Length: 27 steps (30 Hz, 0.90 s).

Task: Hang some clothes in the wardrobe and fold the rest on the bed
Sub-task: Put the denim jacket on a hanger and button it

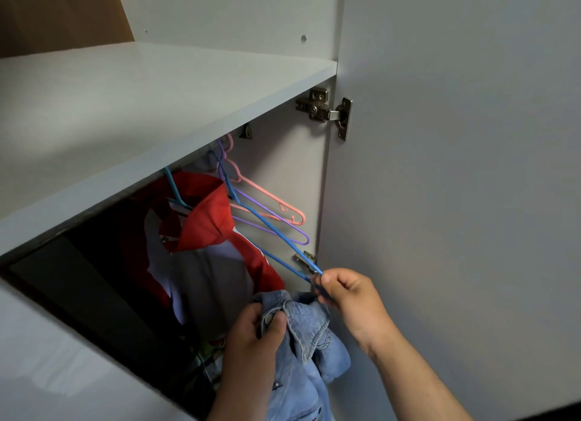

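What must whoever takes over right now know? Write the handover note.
Left hand grips the denim garment at its collar, in front of the open wardrobe.
Right hand pinches the end of the blue hanger, whose hook is up by the rail, hidden under the shelf.
Done: a red and grey garment hangs inside on a light blue hanger.
Spare: a purple hanger and a pink hanger hang bare beside it.
Left: get the denim garment onto the blue hanger and hang it. The bed and its folding are out of view.
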Each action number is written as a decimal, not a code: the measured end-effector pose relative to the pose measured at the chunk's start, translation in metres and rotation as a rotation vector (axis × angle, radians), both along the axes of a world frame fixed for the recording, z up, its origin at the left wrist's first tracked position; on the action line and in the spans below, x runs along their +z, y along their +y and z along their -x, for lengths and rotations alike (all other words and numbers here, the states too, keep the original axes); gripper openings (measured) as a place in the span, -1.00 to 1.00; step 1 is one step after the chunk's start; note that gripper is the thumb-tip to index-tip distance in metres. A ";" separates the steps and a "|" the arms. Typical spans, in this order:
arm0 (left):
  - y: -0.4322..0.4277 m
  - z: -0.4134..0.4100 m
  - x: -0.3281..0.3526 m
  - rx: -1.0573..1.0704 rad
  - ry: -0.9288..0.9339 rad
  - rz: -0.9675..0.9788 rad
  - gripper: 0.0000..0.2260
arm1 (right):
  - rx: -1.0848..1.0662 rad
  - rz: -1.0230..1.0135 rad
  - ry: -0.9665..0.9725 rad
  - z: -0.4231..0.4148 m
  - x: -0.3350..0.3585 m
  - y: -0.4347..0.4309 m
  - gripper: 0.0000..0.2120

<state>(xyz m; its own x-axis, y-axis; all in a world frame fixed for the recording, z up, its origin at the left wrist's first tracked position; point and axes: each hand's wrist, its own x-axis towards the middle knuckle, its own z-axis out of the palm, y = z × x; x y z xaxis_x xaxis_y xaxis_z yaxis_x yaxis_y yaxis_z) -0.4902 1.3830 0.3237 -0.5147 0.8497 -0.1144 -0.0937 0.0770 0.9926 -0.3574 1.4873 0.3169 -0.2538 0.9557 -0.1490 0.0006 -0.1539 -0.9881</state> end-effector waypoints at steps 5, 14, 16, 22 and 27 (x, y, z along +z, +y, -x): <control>-0.023 -0.015 0.005 -0.031 0.018 -0.012 -0.67 | -0.084 -0.010 0.073 -0.026 -0.010 -0.061 -0.64; -0.074 -0.047 0.034 -0.116 -0.047 -0.071 -0.57 | -0.181 -0.158 -0.156 -0.027 0.024 -0.177 -0.78; -0.090 -0.056 0.046 -0.223 -0.081 -0.085 -0.51 | -0.187 -0.136 -0.052 -0.031 0.044 -0.193 -0.76; -0.148 -0.065 0.083 -0.515 -0.135 -0.207 -0.53 | -0.331 -0.162 0.188 -0.039 0.096 -0.267 -0.75; -0.222 -0.068 0.110 -0.789 -0.344 -0.227 -0.49 | -0.273 -0.274 0.101 -0.056 0.107 -0.333 -0.40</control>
<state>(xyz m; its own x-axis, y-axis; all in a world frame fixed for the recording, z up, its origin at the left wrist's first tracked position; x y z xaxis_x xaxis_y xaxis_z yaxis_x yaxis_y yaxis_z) -0.4223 1.1608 0.4337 0.2614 0.9634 0.0599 -0.3922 0.0493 0.9186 -0.3014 1.1547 0.4235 0.0150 0.9909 0.1336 -0.1034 0.1344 -0.9855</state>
